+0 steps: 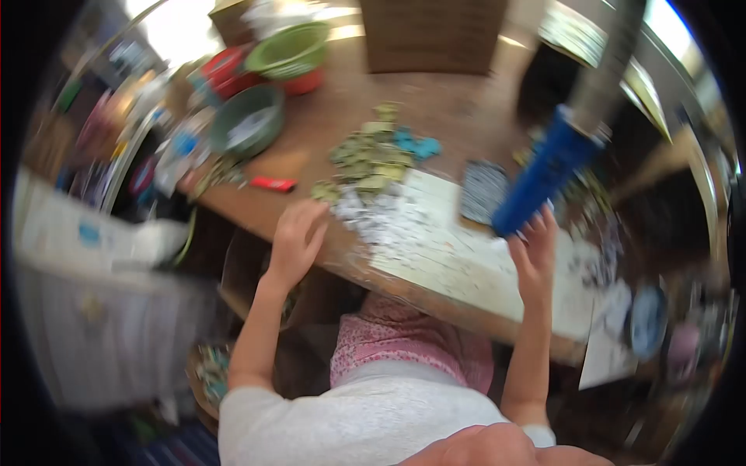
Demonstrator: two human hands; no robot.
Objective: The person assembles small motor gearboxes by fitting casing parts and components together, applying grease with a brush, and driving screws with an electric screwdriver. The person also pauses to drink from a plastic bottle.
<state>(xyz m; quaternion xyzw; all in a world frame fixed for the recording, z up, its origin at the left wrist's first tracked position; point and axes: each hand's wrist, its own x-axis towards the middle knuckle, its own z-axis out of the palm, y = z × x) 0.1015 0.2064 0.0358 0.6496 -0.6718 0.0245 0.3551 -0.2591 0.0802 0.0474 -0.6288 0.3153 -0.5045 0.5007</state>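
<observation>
My left hand is over the table's front edge, its fingers stretched toward a heap of small white pieces and with nothing in it. Behind these lies a pile of olive-green flat pieces, with a few teal pieces beside it. My right hand is raised at the lower end of a blue tube that hangs from a grey hose. Its fingers are bent and smeared by motion, and I cannot tell whether they hold anything. Under it lies a whitish board; a dark grey textured block rests near the tube.
A red-handled object lies left of the piles. Further back left are a grey-green bowl and a green basin on red ones. A cardboard box stands at the back. The blue tube and grey hose slant down over the right side.
</observation>
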